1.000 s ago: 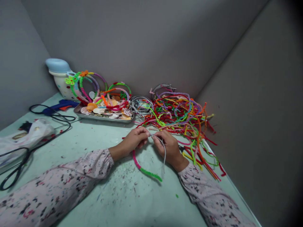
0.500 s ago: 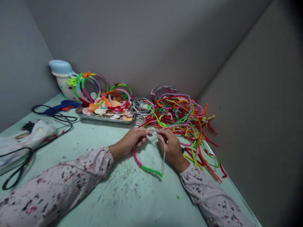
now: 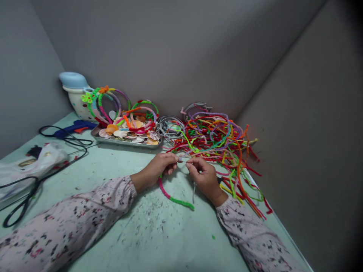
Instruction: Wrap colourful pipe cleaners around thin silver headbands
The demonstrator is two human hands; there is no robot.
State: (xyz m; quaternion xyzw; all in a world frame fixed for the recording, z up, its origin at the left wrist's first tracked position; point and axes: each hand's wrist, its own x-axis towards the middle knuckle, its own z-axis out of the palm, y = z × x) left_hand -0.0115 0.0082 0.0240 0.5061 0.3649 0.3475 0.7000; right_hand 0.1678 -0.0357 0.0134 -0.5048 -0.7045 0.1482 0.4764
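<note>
My left hand [image 3: 159,166] is closed, pinching a thin pipe cleaner between thumb and fingertips. From under that hand hangs its pink and green fuzzy length [image 3: 176,202], curving to the right just over the table. A few centimetres away, my right hand [image 3: 203,175] pinches a thin grey wire [image 3: 194,192]; part of it spans the gap to the left fingertips and a loose end drops below the right fingers. How the wire and the pipe cleaner join is hidden by the left fingers.
Behind the hands lies a tangled pile of pipe cleaners [image 3: 210,132] beside coiled grey wire [image 3: 170,126]. A metal tray [image 3: 127,142] holds shells and fuzzy hoops [image 3: 144,130]. Leftward are a blue glue gun [image 3: 73,128], black cord [image 3: 82,151], plastic bag [image 3: 51,158] and blue-lidded container [image 3: 78,100].
My right fingers have shifted slightly down and left along the grey wire. The wire's loop in front of the right hand has dropped mostly behind it. My left hand stays put.
</note>
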